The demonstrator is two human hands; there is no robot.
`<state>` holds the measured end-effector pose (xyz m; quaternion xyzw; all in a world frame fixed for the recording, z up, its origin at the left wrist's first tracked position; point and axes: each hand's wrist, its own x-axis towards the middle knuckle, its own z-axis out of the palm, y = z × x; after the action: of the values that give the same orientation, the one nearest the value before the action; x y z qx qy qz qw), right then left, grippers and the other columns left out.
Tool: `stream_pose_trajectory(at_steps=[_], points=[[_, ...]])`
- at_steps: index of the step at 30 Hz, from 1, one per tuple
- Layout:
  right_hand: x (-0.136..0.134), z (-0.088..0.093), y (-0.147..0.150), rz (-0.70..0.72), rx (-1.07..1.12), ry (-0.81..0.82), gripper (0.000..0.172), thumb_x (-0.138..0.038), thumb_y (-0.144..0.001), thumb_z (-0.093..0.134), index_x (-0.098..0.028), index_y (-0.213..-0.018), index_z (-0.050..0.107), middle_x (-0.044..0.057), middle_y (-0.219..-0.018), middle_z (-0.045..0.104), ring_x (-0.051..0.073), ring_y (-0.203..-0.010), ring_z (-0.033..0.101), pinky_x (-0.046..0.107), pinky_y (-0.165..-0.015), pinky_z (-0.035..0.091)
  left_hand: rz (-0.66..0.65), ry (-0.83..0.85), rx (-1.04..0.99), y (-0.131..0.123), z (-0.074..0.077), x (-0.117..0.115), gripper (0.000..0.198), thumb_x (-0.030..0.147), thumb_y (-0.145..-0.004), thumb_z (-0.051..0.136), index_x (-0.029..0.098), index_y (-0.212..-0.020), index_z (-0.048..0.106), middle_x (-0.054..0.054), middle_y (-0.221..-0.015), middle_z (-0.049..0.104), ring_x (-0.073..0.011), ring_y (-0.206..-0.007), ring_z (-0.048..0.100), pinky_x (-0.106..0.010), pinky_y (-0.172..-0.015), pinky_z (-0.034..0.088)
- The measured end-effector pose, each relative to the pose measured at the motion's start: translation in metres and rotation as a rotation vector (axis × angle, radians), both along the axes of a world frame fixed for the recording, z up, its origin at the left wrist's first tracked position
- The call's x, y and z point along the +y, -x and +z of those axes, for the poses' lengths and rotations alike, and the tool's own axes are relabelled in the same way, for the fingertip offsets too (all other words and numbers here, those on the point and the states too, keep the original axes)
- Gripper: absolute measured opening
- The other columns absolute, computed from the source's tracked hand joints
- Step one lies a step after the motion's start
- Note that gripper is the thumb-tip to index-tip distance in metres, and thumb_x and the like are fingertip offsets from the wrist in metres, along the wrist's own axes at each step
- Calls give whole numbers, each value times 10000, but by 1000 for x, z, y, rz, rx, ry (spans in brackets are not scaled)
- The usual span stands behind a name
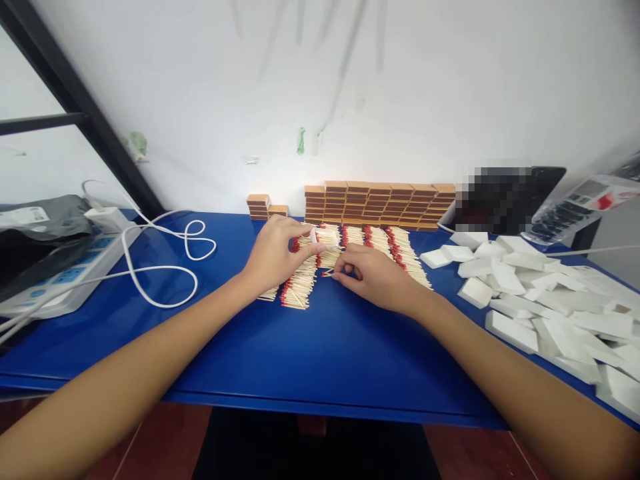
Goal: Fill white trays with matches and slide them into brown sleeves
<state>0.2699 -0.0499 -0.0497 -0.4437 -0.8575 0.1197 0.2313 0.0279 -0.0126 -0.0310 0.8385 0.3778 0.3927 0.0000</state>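
Left hand (pixel 277 257) holds one white tray (pixel 314 235); right hand (pixel 375 277) touches matches (pixel 300 283).

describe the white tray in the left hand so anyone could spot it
On the blue table, find the red-tipped matches in the middle. The white tray is held above them by the left hand, unlike the loose white trays piled at the right.

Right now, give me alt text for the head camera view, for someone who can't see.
Two bare hands work over rows of red-tipped matches on a blue table: the left hand holds a small white tray, the right hand touches the matches. Brown matchboxes are stacked behind; white trays are heaped right.
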Motion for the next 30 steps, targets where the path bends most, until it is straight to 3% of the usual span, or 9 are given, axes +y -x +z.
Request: stream_pose_trajectory(at_steps=[13,19,30], points=[[-14,29,-1,-44,-148,250,176,-263,-1055,515,-214,-903,590,82,-982,673,223,-883,601,334,-768,435,6,-8,41,1,0,1,408,591,-928,756,218,-1079,821,-70,-1003,792,-269,-973,667,-420,-917,519],[-13,40,-18,-33,-114,306,246,-353,-1049,481,-227,-858,572,51,-864,662,208,-769,571,330,-691,428,-10,25,72,1,2,-1,373,560,-938,761,219,-1082,810,-76,-1035,797,-276,-986,661,-432,-919,521],[-7,29,-18,19,-11,331,147,-312,-970,606,-223,-861,648,-3,-690,636,159,-582,538,279,-552,382,-16,18,63,1,2,-1,374,568,-932,764,227,-1079,805,-81,-1029,789,-281,-1003,661,-430,-921,517]])
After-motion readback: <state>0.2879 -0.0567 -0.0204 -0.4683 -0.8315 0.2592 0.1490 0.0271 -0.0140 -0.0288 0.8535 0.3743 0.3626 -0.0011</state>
